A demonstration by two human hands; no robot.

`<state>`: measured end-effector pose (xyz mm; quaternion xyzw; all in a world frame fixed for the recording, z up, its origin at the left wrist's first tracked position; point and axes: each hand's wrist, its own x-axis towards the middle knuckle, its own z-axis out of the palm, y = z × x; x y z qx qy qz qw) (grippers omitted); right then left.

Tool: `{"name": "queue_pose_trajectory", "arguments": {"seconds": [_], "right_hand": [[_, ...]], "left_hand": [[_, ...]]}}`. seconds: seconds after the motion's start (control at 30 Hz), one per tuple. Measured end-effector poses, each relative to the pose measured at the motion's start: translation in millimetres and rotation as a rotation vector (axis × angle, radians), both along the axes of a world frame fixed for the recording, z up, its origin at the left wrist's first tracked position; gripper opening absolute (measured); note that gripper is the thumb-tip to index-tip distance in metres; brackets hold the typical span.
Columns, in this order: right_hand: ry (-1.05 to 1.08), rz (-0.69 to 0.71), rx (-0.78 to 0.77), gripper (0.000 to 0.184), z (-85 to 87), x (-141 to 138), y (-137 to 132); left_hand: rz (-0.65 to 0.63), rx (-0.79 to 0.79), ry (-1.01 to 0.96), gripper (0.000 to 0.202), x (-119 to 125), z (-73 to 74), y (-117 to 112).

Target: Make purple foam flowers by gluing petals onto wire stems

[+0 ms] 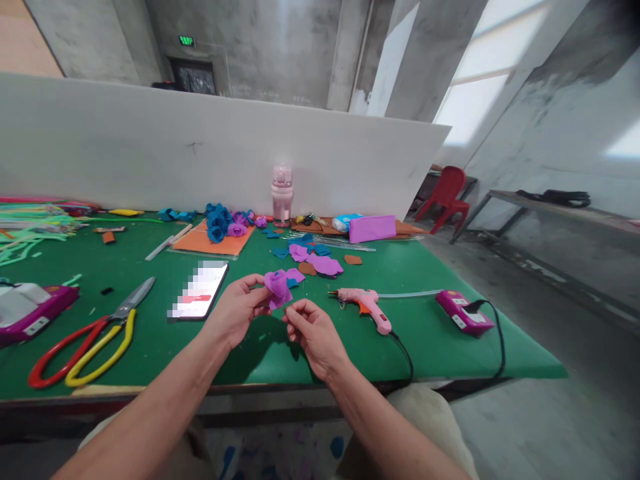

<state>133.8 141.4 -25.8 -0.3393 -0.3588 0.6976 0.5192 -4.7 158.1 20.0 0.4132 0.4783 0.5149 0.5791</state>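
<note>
My left hand (243,303) is closed on a purple paper flower (277,288), held above the green table. Just right of the flower, my right hand (311,331) has its thumb and fingertips pinched together; whatever lies between them is too small to make out. Beyond the hands lie loose purple petals (325,265), with blue and brown pieces among them. To the right of my right hand a pink glue gun (364,305) rests on its side, a clear glue stick in its back end. A phone (199,292) lies left of my left hand.
Large scissors (107,333) with red and yellow handles lie at left. Power strips (463,312) sit at both sides, a black cord hanging over the front edge. Blue and purple flowers (220,222) rest on an orange sheet (210,245). A pink bottle (283,197) stands against the white board.
</note>
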Motion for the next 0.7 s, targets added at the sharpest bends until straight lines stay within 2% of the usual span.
{"name": "queue_pose_trajectory", "arguments": {"seconds": [0.27,0.4,0.7], "right_hand": [[0.006,-0.012,-0.007,0.028,-1.5,-0.2,1.2],[0.017,-0.015,-0.011,0.029,-0.3,0.0,1.3],[0.054,-0.013,-0.036,0.032,1.0,1.2,1.0]], "left_hand": [[-0.046,-0.055,-0.115,0.019,-4.5,0.1,1.5],[-0.092,-0.086,-0.178,0.032,-7.2,2.8,1.8],[-0.188,-0.002,-0.16,0.03,-6.2,-3.9,2.6]]}}
